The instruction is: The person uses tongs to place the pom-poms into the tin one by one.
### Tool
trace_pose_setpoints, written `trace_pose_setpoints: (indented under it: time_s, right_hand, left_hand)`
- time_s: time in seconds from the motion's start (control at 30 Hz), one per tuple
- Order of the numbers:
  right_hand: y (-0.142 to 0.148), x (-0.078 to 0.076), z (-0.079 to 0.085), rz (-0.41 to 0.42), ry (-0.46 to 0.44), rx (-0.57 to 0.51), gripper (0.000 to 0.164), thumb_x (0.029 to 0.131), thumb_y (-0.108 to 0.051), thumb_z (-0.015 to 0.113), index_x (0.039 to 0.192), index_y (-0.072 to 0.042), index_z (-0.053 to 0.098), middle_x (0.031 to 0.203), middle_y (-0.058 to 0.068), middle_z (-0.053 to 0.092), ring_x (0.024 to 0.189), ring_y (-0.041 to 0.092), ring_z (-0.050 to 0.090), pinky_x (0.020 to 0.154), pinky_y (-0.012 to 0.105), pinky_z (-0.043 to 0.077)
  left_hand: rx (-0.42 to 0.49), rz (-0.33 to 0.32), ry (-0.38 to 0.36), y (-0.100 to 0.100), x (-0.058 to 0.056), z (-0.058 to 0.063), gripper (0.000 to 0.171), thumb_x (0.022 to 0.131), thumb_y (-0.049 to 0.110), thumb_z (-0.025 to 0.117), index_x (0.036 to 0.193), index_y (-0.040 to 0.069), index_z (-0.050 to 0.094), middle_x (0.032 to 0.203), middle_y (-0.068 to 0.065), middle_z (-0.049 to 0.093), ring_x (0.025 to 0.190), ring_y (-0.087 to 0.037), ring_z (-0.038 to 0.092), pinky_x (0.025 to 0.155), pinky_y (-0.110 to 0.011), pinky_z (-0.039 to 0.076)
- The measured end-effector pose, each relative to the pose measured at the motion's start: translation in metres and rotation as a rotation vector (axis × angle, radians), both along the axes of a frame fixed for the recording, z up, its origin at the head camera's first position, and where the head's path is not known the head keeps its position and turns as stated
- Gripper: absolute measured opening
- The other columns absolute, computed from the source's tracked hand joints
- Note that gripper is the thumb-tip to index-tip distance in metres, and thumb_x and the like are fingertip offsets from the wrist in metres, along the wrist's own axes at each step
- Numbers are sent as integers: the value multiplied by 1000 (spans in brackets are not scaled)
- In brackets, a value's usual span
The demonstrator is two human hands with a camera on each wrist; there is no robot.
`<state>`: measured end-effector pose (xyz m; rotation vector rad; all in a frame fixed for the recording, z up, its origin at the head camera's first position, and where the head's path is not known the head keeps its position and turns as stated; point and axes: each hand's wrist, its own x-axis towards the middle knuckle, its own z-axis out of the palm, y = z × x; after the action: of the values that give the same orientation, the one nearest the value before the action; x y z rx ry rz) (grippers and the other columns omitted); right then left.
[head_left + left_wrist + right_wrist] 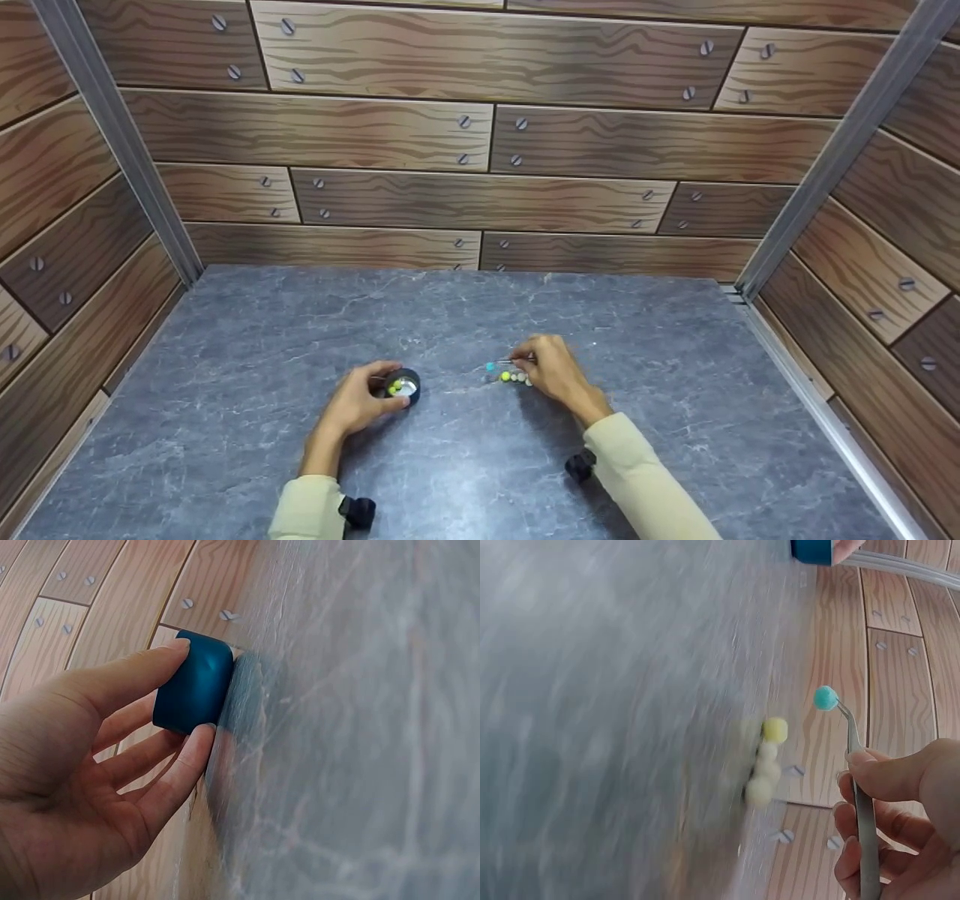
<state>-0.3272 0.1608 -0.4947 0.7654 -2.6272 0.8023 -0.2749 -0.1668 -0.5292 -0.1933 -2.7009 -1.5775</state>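
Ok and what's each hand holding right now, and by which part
The left hand grips a small blue cup by its side wall. The right hand pinches metal tweezers just behind their bent tips, and those tips hold a turquoise ball.

Past the far edge of the grey, pale-veined worktop [225, 390] I see a back wall [420, 135] patterned with brown planks and screw heads; the left wall [60, 199] and right wall [885, 232] match it. Grey metal posts [857, 127] rise at both far corners, a metal rail [848, 450] follows the right edge, and a glare [461, 484] whitens the worktop's near middle.
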Motion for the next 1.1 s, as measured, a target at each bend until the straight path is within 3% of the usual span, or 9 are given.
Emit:
trace_pose_setpoints:
  time_s: [0.4, 0.67, 1.1]
  right_hand:
    - [-45, 6, 2, 114, 20, -29, 10, 83, 4, 77, 90, -1, 81, 84, 13, 77, 76, 26, 73, 71, 37, 61]
    - [-73, 9, 6, 140, 30, -5, 9, 85, -1, 77, 91, -5, 82, 84, 9, 76, 77, 24, 72, 72, 36, 60]
    - [-95, 12, 3, 182, 52, 4, 9, 87, -2, 76, 94, -4, 82, 87, 10, 77, 81, 24, 73, 75, 35, 60]
  left_hand:
    - [4, -4, -8, 0, 0, 0, 56, 81, 11, 88, 132, 3, 67, 128, -16, 71, 116, -35, 68, 103, -52, 52]
    - [0, 0, -1, 0, -1, -1, 55, 81, 11, 88, 131, 3, 67, 127, -16, 72, 115, -33, 69, 102, -52, 52]
    - [10, -13, 16, 0, -1, -2, 55, 80, 11, 88, 131, 2, 67, 127, -18, 72, 113, -34, 70, 101, -52, 53]
